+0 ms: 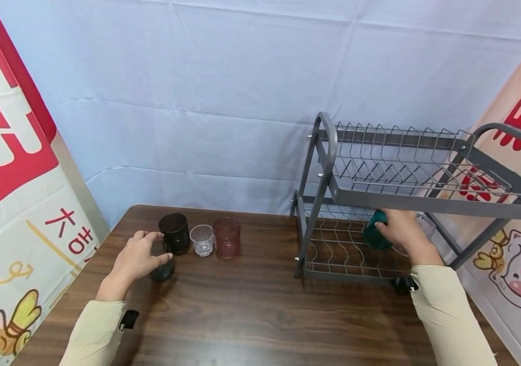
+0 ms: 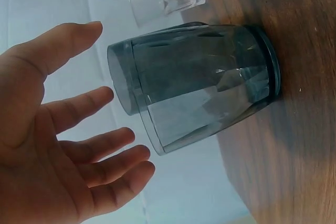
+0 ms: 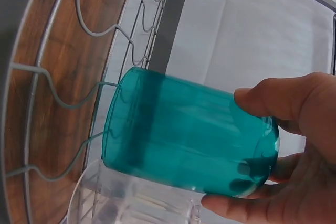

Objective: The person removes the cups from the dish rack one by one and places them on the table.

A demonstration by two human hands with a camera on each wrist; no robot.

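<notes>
My left hand (image 1: 133, 255) hovers beside a smoky grey-blue glass (image 2: 210, 72) standing on the table's left part. In the left wrist view its fingers are spread and apart from the glass rim. Under the upper shelf of the dish rack (image 1: 407, 202), my right hand (image 1: 401, 230) grips a teal glass (image 3: 184, 132) by one end. The thumb lies on one side and fingers on the other. Its far end is by the lower shelf's wavy wires (image 3: 58, 95); I cannot tell whether it touches them. A clear glass (image 3: 142, 203) is next to it.
Behind the grey-blue glass stand a black glass (image 1: 174, 233), a small clear glass (image 1: 202, 241) and a reddish glass (image 1: 227, 239) in a row. The rack's upright frame (image 1: 315, 203) and upper wire shelf (image 1: 393, 162) surround the right hand. A pale cloth (image 1: 196, 101) hangs behind the wooden table (image 1: 242, 315).
</notes>
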